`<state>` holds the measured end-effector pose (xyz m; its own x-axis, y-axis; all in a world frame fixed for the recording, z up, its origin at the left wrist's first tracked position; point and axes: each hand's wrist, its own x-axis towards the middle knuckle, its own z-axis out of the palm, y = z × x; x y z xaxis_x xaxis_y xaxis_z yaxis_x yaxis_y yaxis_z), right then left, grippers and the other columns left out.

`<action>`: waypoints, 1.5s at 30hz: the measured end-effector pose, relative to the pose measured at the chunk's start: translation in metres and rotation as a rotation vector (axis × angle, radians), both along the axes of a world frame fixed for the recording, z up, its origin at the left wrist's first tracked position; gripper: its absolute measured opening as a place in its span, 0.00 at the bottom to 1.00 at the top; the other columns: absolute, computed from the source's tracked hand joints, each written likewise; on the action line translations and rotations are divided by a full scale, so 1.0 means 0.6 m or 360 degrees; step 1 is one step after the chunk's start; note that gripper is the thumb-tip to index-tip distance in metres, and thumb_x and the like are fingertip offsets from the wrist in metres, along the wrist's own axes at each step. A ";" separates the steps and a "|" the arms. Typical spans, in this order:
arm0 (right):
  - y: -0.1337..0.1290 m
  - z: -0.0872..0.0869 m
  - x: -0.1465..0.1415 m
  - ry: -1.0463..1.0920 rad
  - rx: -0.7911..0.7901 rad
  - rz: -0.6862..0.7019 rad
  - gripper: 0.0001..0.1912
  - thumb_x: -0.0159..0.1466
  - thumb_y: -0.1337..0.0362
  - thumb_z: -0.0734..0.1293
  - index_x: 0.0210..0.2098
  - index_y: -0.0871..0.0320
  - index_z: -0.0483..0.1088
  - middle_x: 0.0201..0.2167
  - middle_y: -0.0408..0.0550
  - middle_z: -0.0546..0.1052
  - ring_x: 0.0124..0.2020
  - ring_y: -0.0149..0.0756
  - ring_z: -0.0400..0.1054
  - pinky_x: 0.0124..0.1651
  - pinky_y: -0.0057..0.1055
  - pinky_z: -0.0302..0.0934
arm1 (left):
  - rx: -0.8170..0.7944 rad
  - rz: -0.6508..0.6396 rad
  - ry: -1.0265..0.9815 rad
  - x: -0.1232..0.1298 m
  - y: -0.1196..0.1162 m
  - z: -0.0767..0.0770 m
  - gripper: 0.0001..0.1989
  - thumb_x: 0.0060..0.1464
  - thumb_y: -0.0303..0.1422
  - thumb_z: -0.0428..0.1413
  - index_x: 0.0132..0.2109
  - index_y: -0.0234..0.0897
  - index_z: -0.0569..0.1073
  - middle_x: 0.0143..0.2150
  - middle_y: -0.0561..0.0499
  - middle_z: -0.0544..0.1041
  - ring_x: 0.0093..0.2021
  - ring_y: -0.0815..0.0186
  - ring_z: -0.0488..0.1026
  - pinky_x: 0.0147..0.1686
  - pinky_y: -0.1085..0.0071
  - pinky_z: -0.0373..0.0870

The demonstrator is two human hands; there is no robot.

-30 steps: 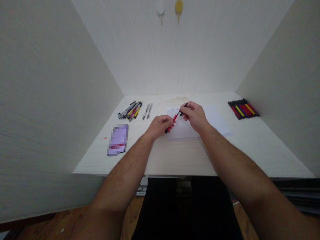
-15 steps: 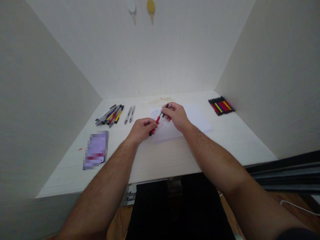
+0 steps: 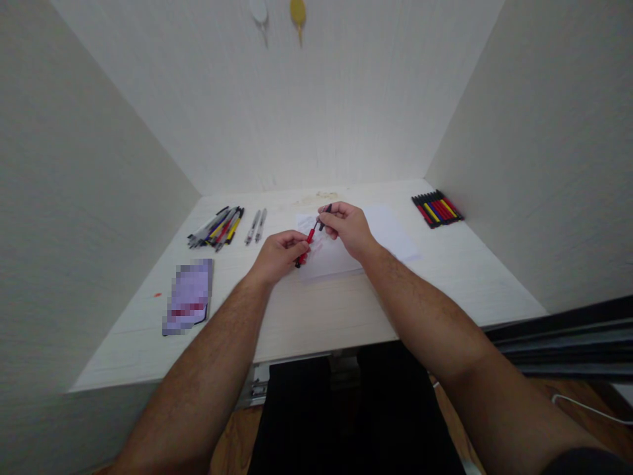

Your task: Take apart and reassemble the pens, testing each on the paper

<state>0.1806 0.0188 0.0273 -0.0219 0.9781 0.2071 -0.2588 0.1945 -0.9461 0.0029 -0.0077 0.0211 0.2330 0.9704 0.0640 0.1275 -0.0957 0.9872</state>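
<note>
Barely shifted, left fingers (image 3: 299, 249) pinching red pen (image 3: 310, 237); right fingers (image 3: 328, 219), black piece (image 3: 322, 226)

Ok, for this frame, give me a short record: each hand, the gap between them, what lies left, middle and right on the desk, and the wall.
Left hand: holds red pen
Right hand: pinches black piece
Between hands: thin dark part; contact too small to tell
Desk left: pen heap, two clear pens, purple item (pixelated)
Desk middle: paper, beneath the hands
Desk right: pen row, side by side
Wall: white hook, yellow hook
</note>
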 end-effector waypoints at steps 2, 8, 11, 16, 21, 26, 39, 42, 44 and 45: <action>-0.001 0.001 0.000 0.0000 -0.0009 0.0004 0.10 0.50 0.63 0.73 0.30 0.59 0.73 0.19 0.39 0.72 0.18 0.23 0.60 0.18 0.22 0.52 | 0.0001 -0.0012 -0.0012 -0.002 0.004 -0.005 0.12 0.43 0.36 0.64 0.33 0.33 0.75 0.23 0.53 0.74 0.22 0.71 0.68 0.24 0.73 0.64; -0.001 0.003 0.002 -0.0004 -0.0018 0.0000 0.11 0.49 0.62 0.74 0.31 0.59 0.74 0.20 0.39 0.73 0.18 0.23 0.61 0.18 0.22 0.52 | 0.0012 -0.0007 -0.0063 -0.005 0.010 -0.013 0.13 0.44 0.37 0.65 0.34 0.33 0.75 0.23 0.53 0.74 0.23 0.71 0.69 0.25 0.72 0.65; 0.002 0.003 0.006 -0.0015 -0.0027 -0.0023 0.11 0.50 0.63 0.74 0.32 0.59 0.75 0.21 0.40 0.74 0.19 0.23 0.61 0.18 0.22 0.52 | 0.0014 -0.0006 -0.0071 -0.004 0.009 -0.012 0.12 0.44 0.37 0.64 0.33 0.33 0.75 0.23 0.53 0.74 0.23 0.71 0.69 0.26 0.72 0.65; 0.006 0.004 0.013 -0.0006 -0.0025 -0.0062 0.11 0.50 0.62 0.73 0.33 0.58 0.74 0.24 0.41 0.76 0.20 0.23 0.62 0.19 0.21 0.53 | 0.0030 0.0013 -0.0068 -0.005 0.007 -0.011 0.11 0.45 0.36 0.64 0.33 0.34 0.75 0.24 0.53 0.74 0.23 0.71 0.69 0.26 0.73 0.64; 0.008 0.007 0.017 0.0027 -0.0024 -0.0101 0.12 0.51 0.61 0.74 0.33 0.58 0.74 0.26 0.42 0.76 0.21 0.23 0.63 0.19 0.21 0.54 | 0.0034 0.0035 -0.0054 -0.004 0.006 -0.009 0.10 0.44 0.35 0.63 0.33 0.34 0.76 0.25 0.52 0.75 0.23 0.71 0.69 0.26 0.73 0.64; 0.009 0.009 0.021 0.0012 -0.0020 -0.0134 0.12 0.54 0.58 0.72 0.36 0.56 0.73 0.31 0.44 0.78 0.23 0.23 0.66 0.20 0.21 0.55 | 0.0034 0.0076 -0.0032 -0.002 0.005 -0.008 0.10 0.44 0.35 0.63 0.32 0.34 0.76 0.24 0.53 0.75 0.22 0.72 0.68 0.24 0.74 0.62; 0.011 0.014 0.029 0.0122 0.0006 -0.0177 0.13 0.55 0.58 0.73 0.38 0.55 0.73 0.33 0.43 0.75 0.28 0.26 0.70 0.23 0.21 0.60 | 0.0014 0.0087 -0.0033 -0.008 0.015 -0.019 0.10 0.44 0.36 0.64 0.33 0.35 0.76 0.24 0.53 0.75 0.22 0.72 0.68 0.24 0.74 0.62; 0.011 0.015 0.030 0.0130 0.0009 -0.0175 0.12 0.55 0.61 0.72 0.38 0.56 0.73 0.34 0.43 0.75 0.29 0.26 0.70 0.24 0.22 0.61 | 0.0028 0.0087 -0.0027 -0.008 0.013 -0.018 0.10 0.44 0.35 0.64 0.33 0.34 0.77 0.24 0.53 0.74 0.22 0.72 0.67 0.24 0.74 0.62; 0.010 0.016 0.030 0.0128 0.0002 -0.0187 0.12 0.55 0.62 0.72 0.39 0.56 0.72 0.34 0.43 0.76 0.29 0.26 0.70 0.24 0.22 0.62 | 0.0033 0.0079 -0.0028 -0.008 0.012 -0.017 0.10 0.44 0.35 0.64 0.33 0.34 0.77 0.24 0.54 0.74 0.22 0.72 0.67 0.24 0.74 0.62; 0.010 0.017 0.031 0.0132 -0.0002 -0.0198 0.12 0.55 0.63 0.72 0.39 0.56 0.72 0.34 0.43 0.76 0.29 0.26 0.70 0.24 0.22 0.62 | 0.0031 0.0076 -0.0032 -0.008 0.012 -0.017 0.10 0.44 0.35 0.63 0.34 0.34 0.77 0.24 0.54 0.74 0.22 0.72 0.67 0.24 0.74 0.62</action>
